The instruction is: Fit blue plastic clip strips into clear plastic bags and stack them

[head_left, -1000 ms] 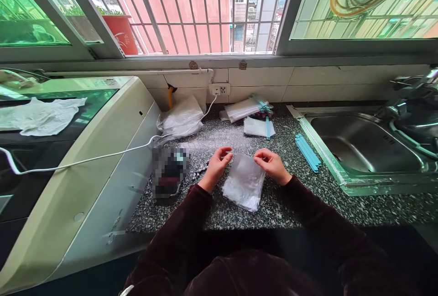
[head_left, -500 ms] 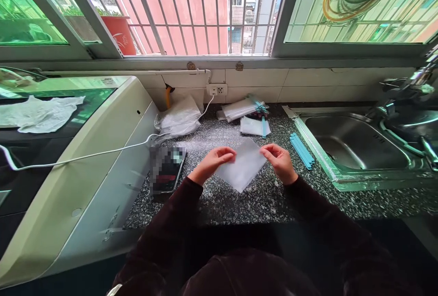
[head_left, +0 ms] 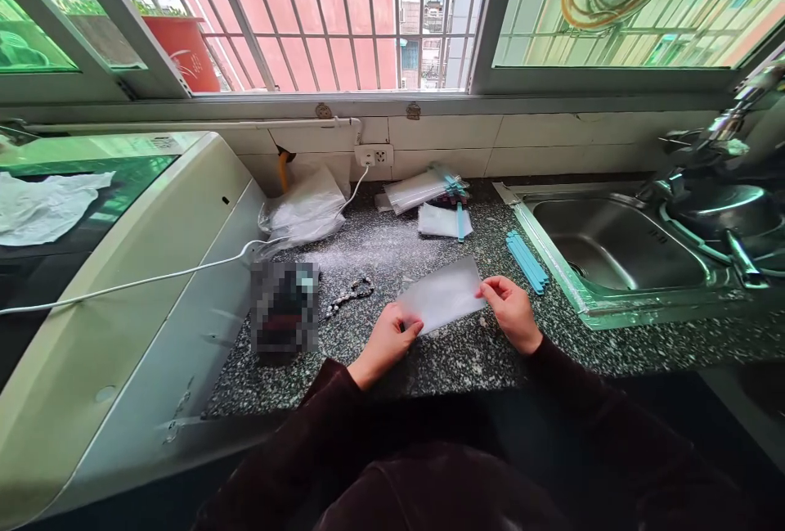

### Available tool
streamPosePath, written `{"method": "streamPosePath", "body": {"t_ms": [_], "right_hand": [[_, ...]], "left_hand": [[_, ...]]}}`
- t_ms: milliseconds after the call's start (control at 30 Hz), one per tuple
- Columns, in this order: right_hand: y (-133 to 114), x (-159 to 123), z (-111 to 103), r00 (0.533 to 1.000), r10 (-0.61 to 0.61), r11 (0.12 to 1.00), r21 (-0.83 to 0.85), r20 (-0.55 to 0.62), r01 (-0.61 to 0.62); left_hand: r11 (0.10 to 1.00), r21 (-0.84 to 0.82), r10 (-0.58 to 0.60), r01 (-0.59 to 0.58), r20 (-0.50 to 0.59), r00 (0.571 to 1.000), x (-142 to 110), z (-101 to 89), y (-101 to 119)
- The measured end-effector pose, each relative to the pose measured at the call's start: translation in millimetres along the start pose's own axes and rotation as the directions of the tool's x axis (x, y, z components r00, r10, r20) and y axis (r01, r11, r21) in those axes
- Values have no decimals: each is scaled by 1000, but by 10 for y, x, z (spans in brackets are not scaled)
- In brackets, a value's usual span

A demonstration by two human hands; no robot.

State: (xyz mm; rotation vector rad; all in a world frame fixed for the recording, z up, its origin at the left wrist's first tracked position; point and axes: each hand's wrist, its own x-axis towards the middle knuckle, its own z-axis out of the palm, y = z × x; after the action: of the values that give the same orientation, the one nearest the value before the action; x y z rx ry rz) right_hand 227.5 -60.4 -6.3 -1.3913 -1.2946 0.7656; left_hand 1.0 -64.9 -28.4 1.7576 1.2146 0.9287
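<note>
A frosted plastic sheet [head_left: 445, 295], perhaps a flat bag, is held in the air above the speckled counter. My left hand [head_left: 388, 339] pinches its lower left corner between thumb and fingers. At its right edge, my right hand [head_left: 510, 312] grips it with the fingertips. Several light blue strips [head_left: 527, 261] lie side by side on the counter, beyond my right hand. Farther back is a small stack of white sheets or bags [head_left: 437, 220] with one blue strip [head_left: 460, 222] across it. Behind that rests a clear plastic packet [head_left: 417, 190] with blue strips on top.
A steel sink [head_left: 619, 245] is set in the counter at the right, with a pot [head_left: 724, 208] beyond it. To the left stand a phone-like object [head_left: 285, 306], blurred out, a dark beaded strap [head_left: 352, 295], crumpled plastic bags [head_left: 307, 212] and a white cable [head_left: 153, 276].
The plastic sheet has turned from a diamond position to a nearly lengthwise one. My left hand has come lower and nearer to me. The strap, hidden before, now shows; the view has shifted slightly.
</note>
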Motion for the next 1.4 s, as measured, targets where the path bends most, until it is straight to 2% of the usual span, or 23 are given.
{"method": "streamPosePath", "body": {"t_ms": [133, 233, 333, 433, 533, 667, 833, 933, 1033, 1133, 1200, 1267, 1333, 1400], "right_hand": [[104, -183, -202, 995, 52, 988, -150, 85, -39], [143, -240, -216, 994, 59, 964, -264, 87, -34], [138, -215, -163, 996, 25, 897, -442, 91, 18], [123, -165, -106, 995, -3, 796, -602, 99, 62], [124, -134, -71, 994, -20, 714, -695, 107, 89], [135, -105, -53, 994, -12, 668, -739, 105, 86], [110, -88, -52, 994, 2, 718, -692, 110, 75], [106, -138, -72, 988, -64, 724, -675, 139, 142], [127, -197, -92, 976, -131, 676, -705, 171, 214], [153, -213, -94, 971, -142, 647, -725, 190, 236], [164, -203, -87, 970, -149, 649, -720, 193, 243], [169, -192, -79, 967, -161, 652, -714, 198, 255], [171, -187, -75, 964, -171, 646, -715, 206, 267], [174, -187, -77, 961, -178, 635, -721, 213, 278]], "left_hand": [[979, 161, 111, -122, 75, 991, -31, -18, 23], [967, 220, 107, -127, 102, 989, -53, -15, 40], [960, 257, 84, -112, 118, 989, -74, -7, 42], [954, 283, 78, -97, 77, 994, -79, 2, 18], [951, 302, 75, -72, 0, 997, -40, -2, -14], [926, 374, 72, -50, -46, 996, 42, -29, -27], [890, 449, 105, -73, -46, 993, 61, -34, -13], [882, 466, 114, -75, -56, 992, 53, -19, -29], [874, 479, 121, -83, -49, 991, 50, -20, -55], [846, 523, 164, -102, -73, 984, 43, -50, -40], [792, 593, 276, -146, -135, 952, 39, -69, 12], [700, 658, 441, -279, -90, 893, 45, -64, 84], [591, 648, 553, -480, 109, 826, 59, -24, 145], [521, 579, 563, -628, 320, 762, 70, 43, 168]]}}
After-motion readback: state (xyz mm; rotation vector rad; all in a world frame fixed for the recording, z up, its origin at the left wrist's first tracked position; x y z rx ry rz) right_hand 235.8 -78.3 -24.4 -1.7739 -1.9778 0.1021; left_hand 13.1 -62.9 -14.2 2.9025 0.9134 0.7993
